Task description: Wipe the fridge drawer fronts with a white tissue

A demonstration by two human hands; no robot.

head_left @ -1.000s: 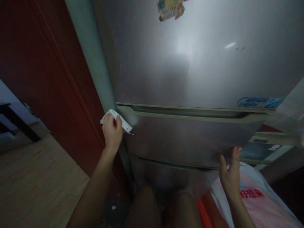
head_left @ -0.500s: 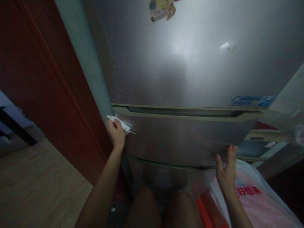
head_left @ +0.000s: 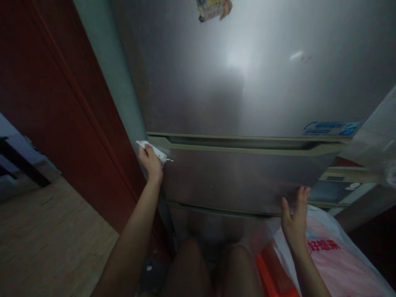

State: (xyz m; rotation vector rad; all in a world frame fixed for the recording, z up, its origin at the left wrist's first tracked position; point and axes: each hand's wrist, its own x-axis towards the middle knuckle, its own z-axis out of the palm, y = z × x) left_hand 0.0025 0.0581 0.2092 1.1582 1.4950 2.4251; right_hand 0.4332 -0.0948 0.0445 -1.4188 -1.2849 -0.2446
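Nearest, bottom ctr: the person's bare knees (head_left: 190, 262), side by side, facing the fridge's bottom drawer (head_left: 213, 225). To their R, a red-orange item (head_left: 274, 274), partly covered, then a big white plastic bag (head_left: 349, 264) w/ red & pink print, just beside the R forearm.

R hand (head_left: 295, 225): open, holding nothing, thumb up & apart from the other fingers, which point up at the R edge of the mid drawer (head_left: 232, 177). Fingertips at or v. near that edge; can't tell if they press on it.

L hand (head_left: 151, 161): closed, pinching a white wipe (head_left: 161, 155) (tissue or cloth, can't tell) btwn thumb & fingers. Wipe is at the mid drawer's upper L corner, sticking out both sides of the grip, w/ a thin ragged strand at its R end. Full contact w/ drawer hard to tell.

Mid drawer is silver-grey, shut, w/ a long pale recessed handle (head_left: 241, 144) along its top. Above it, the big upper door (head_left: 192, 82), also shut: blue label (head_left: 332, 128) low R, colourful sticker (head_left: 213, 9) at top, cut off by the frame edge.

R of fridge: pale unit (head_left: 334, 192) w/ a dark panel, clear plastic (head_left: 377, 140) above it, blurry. L: pale green strip (head_left: 119, 78), then dark red door (head_left: 64, 107). Beyond, tan floor (head_left: 62, 231) & a black slanted leg (head_left: 26, 165), far L.
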